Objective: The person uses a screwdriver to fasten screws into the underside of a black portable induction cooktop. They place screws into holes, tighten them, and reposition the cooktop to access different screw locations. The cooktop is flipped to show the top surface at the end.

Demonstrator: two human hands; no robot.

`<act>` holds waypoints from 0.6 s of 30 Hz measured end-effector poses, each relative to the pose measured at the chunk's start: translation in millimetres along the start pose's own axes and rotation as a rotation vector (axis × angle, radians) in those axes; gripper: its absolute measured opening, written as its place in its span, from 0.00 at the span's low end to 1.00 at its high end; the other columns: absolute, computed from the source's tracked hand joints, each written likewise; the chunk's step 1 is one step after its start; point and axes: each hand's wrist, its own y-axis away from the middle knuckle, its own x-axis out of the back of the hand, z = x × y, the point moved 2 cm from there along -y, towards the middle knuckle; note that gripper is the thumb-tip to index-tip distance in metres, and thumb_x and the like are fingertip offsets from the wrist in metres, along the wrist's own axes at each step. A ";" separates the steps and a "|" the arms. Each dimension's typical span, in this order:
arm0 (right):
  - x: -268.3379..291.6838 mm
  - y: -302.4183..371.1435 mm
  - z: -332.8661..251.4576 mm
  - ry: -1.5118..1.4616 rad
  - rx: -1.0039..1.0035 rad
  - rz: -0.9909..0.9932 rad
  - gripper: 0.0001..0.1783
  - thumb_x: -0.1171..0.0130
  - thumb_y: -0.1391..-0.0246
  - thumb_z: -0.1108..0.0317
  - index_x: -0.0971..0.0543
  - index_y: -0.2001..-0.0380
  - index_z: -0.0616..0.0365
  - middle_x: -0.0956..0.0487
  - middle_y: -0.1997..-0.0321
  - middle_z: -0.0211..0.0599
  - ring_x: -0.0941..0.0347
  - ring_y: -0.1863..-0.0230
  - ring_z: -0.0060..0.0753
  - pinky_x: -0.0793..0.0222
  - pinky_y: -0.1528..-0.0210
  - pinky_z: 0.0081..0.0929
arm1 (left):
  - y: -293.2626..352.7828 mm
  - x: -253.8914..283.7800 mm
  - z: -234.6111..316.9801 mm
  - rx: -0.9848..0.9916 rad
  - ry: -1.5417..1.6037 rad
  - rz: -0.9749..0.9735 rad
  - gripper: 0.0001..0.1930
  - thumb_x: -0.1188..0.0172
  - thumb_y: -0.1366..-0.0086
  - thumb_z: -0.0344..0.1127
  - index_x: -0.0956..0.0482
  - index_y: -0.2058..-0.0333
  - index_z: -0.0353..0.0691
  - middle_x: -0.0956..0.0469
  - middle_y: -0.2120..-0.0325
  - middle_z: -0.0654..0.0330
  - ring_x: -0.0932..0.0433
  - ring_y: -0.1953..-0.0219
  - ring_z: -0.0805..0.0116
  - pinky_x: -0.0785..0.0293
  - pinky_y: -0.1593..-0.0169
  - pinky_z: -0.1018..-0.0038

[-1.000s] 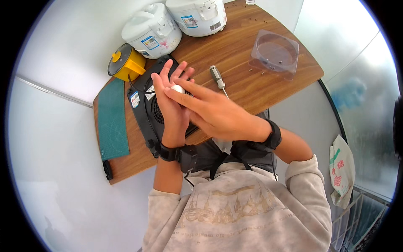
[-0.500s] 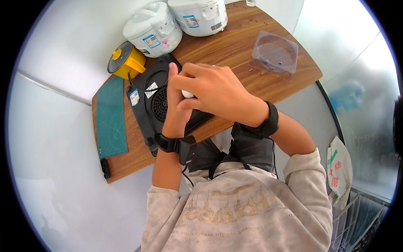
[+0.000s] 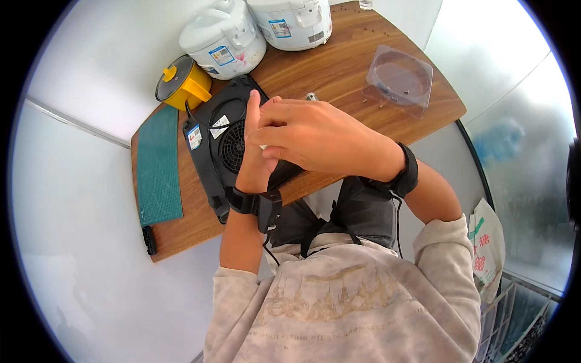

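Head view: right hand (image 3: 315,136) folds over left hand (image 3: 257,151), fingers pinching a small white object (image 3: 264,147), mostly hidden, above a black upturned appliance (image 3: 224,145) on the wooden table (image 3: 339,72).

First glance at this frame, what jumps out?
The two hands, right hand laid over the left hand, meet above a black appliance lying with its vent grille up on the wooden table. Behind it stand a yellow lidded pot and two white rice cookers, with a green cutting mat on the left and a clear plastic box on the right.
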 end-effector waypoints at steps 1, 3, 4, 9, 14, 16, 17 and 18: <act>0.8 -2.1 -1.2 0.025 -0.042 -0.003 0.11 0.34 0.49 0.69 0.16 0.60 0.54 0.21 0.64 0.34 0.20 0.62 0.40 0.20 0.66 0.33 | 4.7 -3.9 3.3 -0.062 -0.124 0.101 0.19 0.48 0.23 0.51 0.23 0.55 0.39 0.19 0.64 0.63 0.19 0.62 0.71 0.23 0.56 0.74; 6.0 -6.9 -5.8 0.077 -0.127 -0.010 0.08 0.36 0.47 0.68 0.16 0.62 0.53 0.22 0.66 0.34 0.20 0.64 0.39 0.21 0.68 0.33 | -1.7 2.3 5.3 -0.079 -0.278 -0.017 0.16 0.45 0.26 0.47 0.22 0.57 0.39 0.19 0.63 0.63 0.19 0.61 0.70 0.23 0.56 0.74; 3.6 -5.8 -3.4 0.101 -0.139 0.003 0.08 0.36 0.46 0.66 0.17 0.62 0.52 0.23 0.66 0.34 0.20 0.64 0.38 0.21 0.69 0.33 | -6.4 6.4 6.1 -0.086 -0.354 -0.078 0.14 0.44 0.27 0.45 0.22 0.58 0.38 0.19 0.62 0.62 0.19 0.61 0.69 0.23 0.56 0.73; -2.2 -0.9 10.2 0.173 -0.191 -0.017 0.08 0.37 0.43 0.61 0.19 0.61 0.49 0.23 0.67 0.33 0.20 0.68 0.36 0.23 0.73 0.31 | -40.2 34.1 15.7 -0.209 -1.378 -0.273 0.14 0.37 0.35 0.39 0.21 0.54 0.39 0.21 0.50 0.56 0.22 0.50 0.60 0.25 0.50 0.68; -3.4 3.0 2.0 0.205 -0.166 -0.109 0.13 0.37 0.44 0.60 0.21 0.59 0.54 0.21 0.66 0.35 0.20 0.74 0.39 0.24 0.77 0.34 | -31.6 57.0 -2.3 -0.739 -1.530 -0.350 0.20 0.35 0.38 0.39 0.21 0.49 0.39 0.25 0.42 0.54 0.31 0.37 0.53 0.29 0.41 0.59; 1.0 1.8 -2.9 0.154 -0.210 -0.154 0.15 0.36 0.43 0.59 0.22 0.57 0.55 0.20 0.64 0.38 0.21 0.74 0.42 0.25 0.76 0.37 | -27.5 60.7 -2.5 -0.666 -1.546 -0.398 0.20 0.36 0.37 0.40 0.21 0.48 0.38 0.26 0.40 0.53 0.33 0.35 0.52 0.30 0.39 0.58; 7.1 -0.2 -7.6 0.094 -0.249 -0.191 0.16 0.35 0.42 0.58 0.23 0.56 0.55 0.21 0.64 0.39 0.21 0.73 0.45 0.26 0.75 0.39 | -27.1 63.9 1.2 -0.597 -1.591 -0.424 0.20 0.36 0.36 0.40 0.21 0.48 0.38 0.26 0.41 0.52 0.31 0.36 0.51 0.29 0.39 0.58; 9.4 -1.1 -9.8 0.027 -0.284 -0.226 0.18 0.34 0.41 0.56 0.25 0.56 0.56 0.21 0.63 0.41 0.21 0.72 0.48 0.26 0.73 0.41 | -25.1 67.8 6.9 -0.525 -1.641 -0.443 0.20 0.37 0.35 0.41 0.21 0.48 0.38 0.25 0.41 0.51 0.30 0.36 0.50 0.29 0.38 0.58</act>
